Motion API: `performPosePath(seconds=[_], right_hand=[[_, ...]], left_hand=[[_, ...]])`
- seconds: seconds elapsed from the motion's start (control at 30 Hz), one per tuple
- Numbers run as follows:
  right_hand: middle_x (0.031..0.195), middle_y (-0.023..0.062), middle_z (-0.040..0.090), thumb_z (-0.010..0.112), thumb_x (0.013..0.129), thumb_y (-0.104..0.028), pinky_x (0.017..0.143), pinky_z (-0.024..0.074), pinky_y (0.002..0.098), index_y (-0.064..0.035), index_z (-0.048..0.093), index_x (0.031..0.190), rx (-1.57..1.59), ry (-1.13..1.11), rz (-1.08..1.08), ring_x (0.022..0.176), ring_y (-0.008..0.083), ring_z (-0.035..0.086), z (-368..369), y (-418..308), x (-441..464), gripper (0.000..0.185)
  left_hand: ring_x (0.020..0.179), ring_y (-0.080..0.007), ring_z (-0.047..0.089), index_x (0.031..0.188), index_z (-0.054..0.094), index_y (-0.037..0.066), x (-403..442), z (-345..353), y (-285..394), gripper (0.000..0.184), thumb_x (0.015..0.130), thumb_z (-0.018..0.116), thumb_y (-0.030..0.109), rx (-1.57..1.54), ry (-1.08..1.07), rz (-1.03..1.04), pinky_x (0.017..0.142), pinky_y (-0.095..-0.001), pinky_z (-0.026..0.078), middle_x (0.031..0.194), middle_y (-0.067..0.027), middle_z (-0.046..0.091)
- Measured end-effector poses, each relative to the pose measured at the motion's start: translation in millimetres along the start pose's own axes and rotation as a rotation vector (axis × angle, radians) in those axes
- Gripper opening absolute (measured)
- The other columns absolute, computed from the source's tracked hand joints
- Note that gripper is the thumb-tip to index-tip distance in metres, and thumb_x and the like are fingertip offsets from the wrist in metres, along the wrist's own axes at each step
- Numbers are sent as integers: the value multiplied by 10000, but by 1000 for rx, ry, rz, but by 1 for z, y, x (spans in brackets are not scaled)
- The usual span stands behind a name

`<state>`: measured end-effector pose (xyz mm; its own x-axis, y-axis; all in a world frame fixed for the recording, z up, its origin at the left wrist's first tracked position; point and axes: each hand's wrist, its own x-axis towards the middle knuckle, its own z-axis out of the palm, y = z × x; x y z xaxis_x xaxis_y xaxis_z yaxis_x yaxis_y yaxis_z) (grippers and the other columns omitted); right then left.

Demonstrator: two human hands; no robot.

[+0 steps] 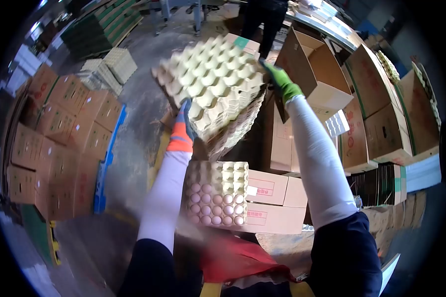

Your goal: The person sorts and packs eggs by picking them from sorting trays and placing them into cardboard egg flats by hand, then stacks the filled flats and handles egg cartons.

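A stack of pale pulp egg trays [218, 81] tilts in front of me, blurred along its left edge. My left hand [182, 129], in an orange and grey glove, grips the near left side of the stack. At the far right corner, my right hand [281, 83] in a green glove is closed on the edge; its fingertips are partly hidden. Below the stack sits another egg tray [235, 173], with eggs [217, 210] filling its nearer rows and bare cups at the back.
Closed cartons [270, 188] lie right of the egg tray, and an open carton [327, 74] stands beyond my right hand. Stacked boxes [74, 114] rest on a blue pallet [101, 185] at left. A person [265, 22] stands at the back.
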<state>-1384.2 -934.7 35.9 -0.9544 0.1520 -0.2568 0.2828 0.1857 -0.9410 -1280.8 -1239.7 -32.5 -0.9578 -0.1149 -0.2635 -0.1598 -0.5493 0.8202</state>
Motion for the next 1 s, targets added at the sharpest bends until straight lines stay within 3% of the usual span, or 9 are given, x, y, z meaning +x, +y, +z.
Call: performPosePath(seconds=[0.1,0.17,0.23,0.27,0.3,0.5,0.63,0.77,1.0], right_hand=[[1003,46,669,703,805,-558,786,465,283,-2,651,1166,-38,134,-247,889,115,576,19,53,26,665],[956,28,675,725,804,-519,781,461,271,2,656,1137,34,170,-126,850,127,583,22,56,18,622],[910,31,683,721,806,-529,798,455,278,-19,668,1112,193,121,-106,858,140,587,23,61,6,597],[897,46,685,701,808,-558,810,454,289,-28,674,1106,79,176,-158,868,148,592,22,85,27,608],[884,61,687,681,811,-587,823,452,301,-37,679,1100,-34,236,-207,877,155,597,19,109,48,621],[1262,189,608,444,853,-741,982,413,369,-39,542,1335,-147,240,113,1187,298,560,29,114,19,858],[1059,60,665,677,855,-507,815,467,326,-55,615,1211,201,299,27,928,172,595,10,136,2,578],[1052,-6,607,656,894,-440,707,493,335,-148,538,1269,369,158,66,867,165,591,-9,148,-86,490],[1241,105,579,591,941,-391,761,511,377,-125,449,1374,442,151,409,971,254,612,-51,285,-195,527]], left_hand=[[1243,-248,509,1407,470,174,5,-17,-20,590,906,570,472,-194,-118,-183,1027,-445,425,1391,-40,505],[1330,-174,419,1415,455,41,-1,-6,-13,565,970,515,386,-222,-60,-116,1127,-342,285,1448,-41,471],[1206,-238,541,1391,491,159,-5,-16,-10,643,869,619,512,-101,-99,-212,998,-426,455,1361,-34,533],[1294,-157,456,1399,478,32,15,-27,-27,571,972,516,410,1,-18,-120,1094,-320,330,1439,-27,479],[1146,-154,560,1318,563,6,-4,-9,0,594,922,599,448,89,91,-273,966,-319,445,1338,-20,565],[899,-217,635,1066,670,-77,45,-34,-79,752,794,680,624,447,331,94,792,-358,492,1040,-143,695],[951,-254,639,1083,652,-94,39,-22,-74,815,787,655,664,472,250,-38,817,-362,488,1080,-176,687],[1060,-247,565,1264,583,33,-6,0,-25,923,701,648,762,452,244,-271,835,-439,470,1204,-107,609],[1149,-244,531,1372,479,183,0,-44,3,878,708,671,725,515,-1,-430,940,-465,410,1279,-54,549]])
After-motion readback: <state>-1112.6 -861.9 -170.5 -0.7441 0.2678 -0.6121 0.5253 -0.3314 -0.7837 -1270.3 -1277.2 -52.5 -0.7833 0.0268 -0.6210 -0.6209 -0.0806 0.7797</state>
